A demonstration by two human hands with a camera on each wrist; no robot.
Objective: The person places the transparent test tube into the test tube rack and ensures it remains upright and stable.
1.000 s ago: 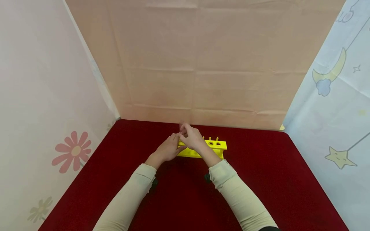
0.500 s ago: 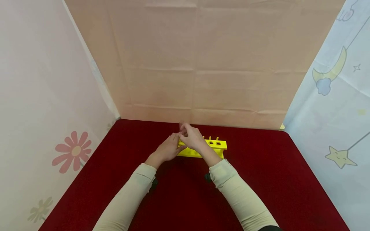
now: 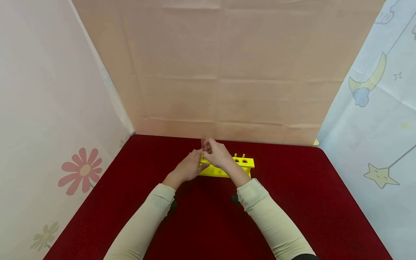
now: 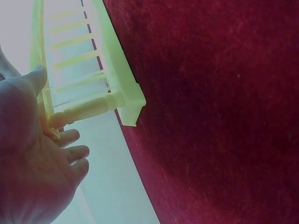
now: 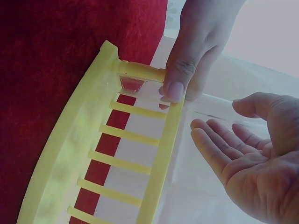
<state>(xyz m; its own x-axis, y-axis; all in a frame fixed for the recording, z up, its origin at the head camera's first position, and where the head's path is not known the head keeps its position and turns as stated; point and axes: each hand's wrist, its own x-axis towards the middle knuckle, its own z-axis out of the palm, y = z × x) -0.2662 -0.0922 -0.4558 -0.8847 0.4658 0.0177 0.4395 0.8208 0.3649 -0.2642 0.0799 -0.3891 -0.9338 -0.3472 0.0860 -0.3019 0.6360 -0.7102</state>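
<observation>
A yellow test tube rack (image 3: 248,165) stands toward the back of the table. A clear test tube (image 3: 203,138) is upright in its left end slot, with its lower part visible between the rack's plates (image 5: 133,84) in the right wrist view. My left hand (image 3: 187,168) holds the rack's left end, its thumb on the top plate and its fingers around the end. My right hand (image 5: 261,154) is just above the top plate beside the tube's upper part. Its thumb and fingers are spread apart, with long, relaxed fingers.
Dark red cloth (image 3: 208,224) covers the table. A tan backdrop (image 3: 260,90) rises behind it, with patterned white sheets at left (image 3: 29,108) and right (image 3: 367,137). Several thin yellow posts (image 5: 138,135) link the rack's plates. Round holes at its right end hold nothing.
My right hand has shifted slightly to the right relative to the tube, whose top shows a little more. The left hand and rack look still, while the head view has turned slightly.
</observation>
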